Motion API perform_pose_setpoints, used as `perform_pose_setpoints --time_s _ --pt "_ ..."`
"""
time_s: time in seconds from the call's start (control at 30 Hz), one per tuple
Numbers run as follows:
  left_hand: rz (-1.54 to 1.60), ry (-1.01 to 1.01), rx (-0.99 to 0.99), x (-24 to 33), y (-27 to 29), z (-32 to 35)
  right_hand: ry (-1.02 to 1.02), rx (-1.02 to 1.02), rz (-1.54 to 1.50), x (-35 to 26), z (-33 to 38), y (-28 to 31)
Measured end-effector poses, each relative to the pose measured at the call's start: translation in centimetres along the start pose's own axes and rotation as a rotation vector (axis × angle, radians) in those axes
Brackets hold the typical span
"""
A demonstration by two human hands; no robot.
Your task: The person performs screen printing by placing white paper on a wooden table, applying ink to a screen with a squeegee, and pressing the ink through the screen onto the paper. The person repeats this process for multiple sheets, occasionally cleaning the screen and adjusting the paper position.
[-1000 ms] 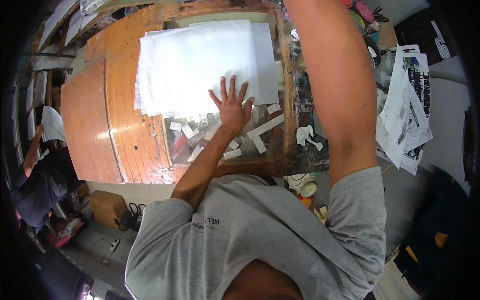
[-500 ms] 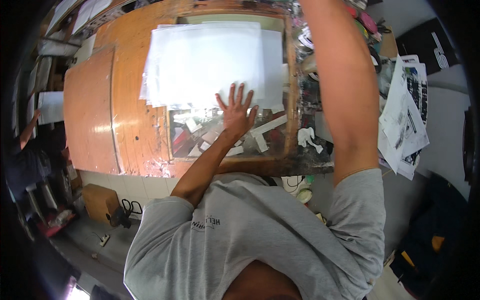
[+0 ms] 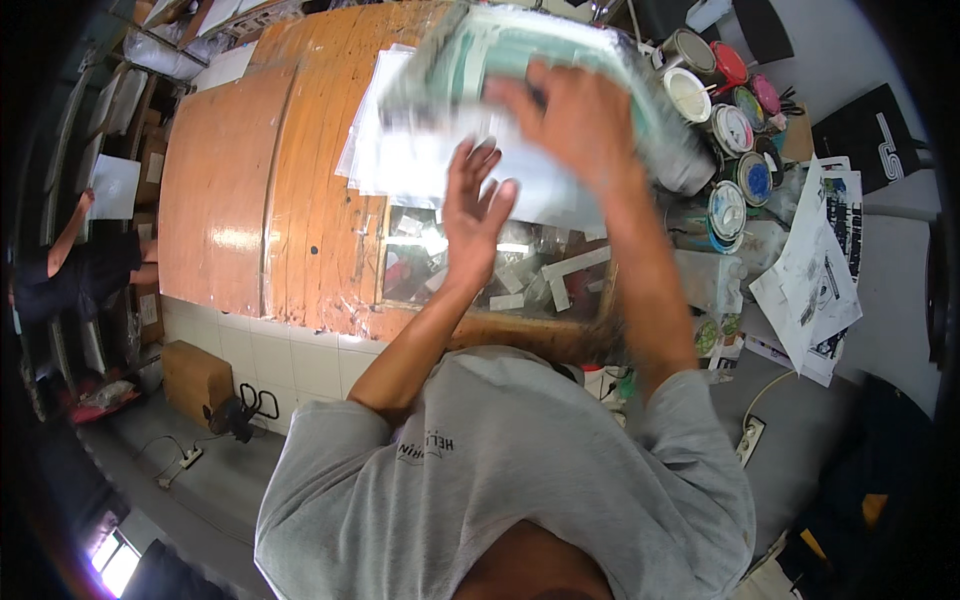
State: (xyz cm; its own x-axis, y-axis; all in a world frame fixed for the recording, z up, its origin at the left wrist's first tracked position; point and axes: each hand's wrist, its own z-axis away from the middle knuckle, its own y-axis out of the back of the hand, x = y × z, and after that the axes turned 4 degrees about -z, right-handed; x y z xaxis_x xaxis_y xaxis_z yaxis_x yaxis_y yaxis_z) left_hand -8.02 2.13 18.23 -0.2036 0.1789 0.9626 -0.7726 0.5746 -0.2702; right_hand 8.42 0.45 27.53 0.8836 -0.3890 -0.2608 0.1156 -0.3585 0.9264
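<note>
My left hand [image 3: 474,210] is raised over the near edge of a stack of white sheets [image 3: 548,190]. Its fingers are apart and nothing is in them. Above the sheets tilts a frame with a green panel, which looks like a printing screen [image 3: 455,62], blurred by motion. My right hand [image 3: 582,125] is in front of that screen, its fingers smeared, so whether it grips anything is unclear. Under the sheets lies a glass pane [image 3: 425,225] set in the wooden table [image 3: 325,200], with white strips showing through it.
Several open paint tins, among them one with blue paint [image 3: 755,180], crowd the table's right side. Printed papers [image 3: 815,280] hang beyond them. At far left another person [image 3: 90,265] holds a white sheet [image 3: 116,187] by shelving. A cardboard box [image 3: 200,377] stands on the floor.
My left hand has lifted off the sheets. My right arm has drawn back from the far side, and the green screen has come into view over the stack. The view has shifted.
</note>
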Motion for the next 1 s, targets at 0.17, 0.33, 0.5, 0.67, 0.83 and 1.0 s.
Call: perform_pose_setpoints --time_s 0.17,0.33,0.5,0.67,0.83,1.0 --pt "0.476 0.773 0.114 -4.4 4.2 1.6 0.072 -0.226 -0.073 1.3 10.3 -10.5" --pt "0.401 0.9 0.3 -10.4 5.5 1.1 -0.104 -0.269 -0.182 0.7 11.5 -13.2" --pt "0.403 0.881 0.341 -11.3 5.8 1.3 -0.043 -0.194 -0.061 -0.4 14.0 -15.4" --pt "0.335 0.871 0.34 -11.7 5.9 1.5 -0.061 -0.159 -0.03 2.0 9.2 -17.4" --pt "0.319 0.882 0.318 -11.8 6.3 1.4 -0.043 -0.106 0.01 7.6 0.9 -20.0" --pt "0.346 0.884 0.295 -11.4 6.5 1.4 -0.141 -0.332 -0.102 11.4 -5.2 -18.3"
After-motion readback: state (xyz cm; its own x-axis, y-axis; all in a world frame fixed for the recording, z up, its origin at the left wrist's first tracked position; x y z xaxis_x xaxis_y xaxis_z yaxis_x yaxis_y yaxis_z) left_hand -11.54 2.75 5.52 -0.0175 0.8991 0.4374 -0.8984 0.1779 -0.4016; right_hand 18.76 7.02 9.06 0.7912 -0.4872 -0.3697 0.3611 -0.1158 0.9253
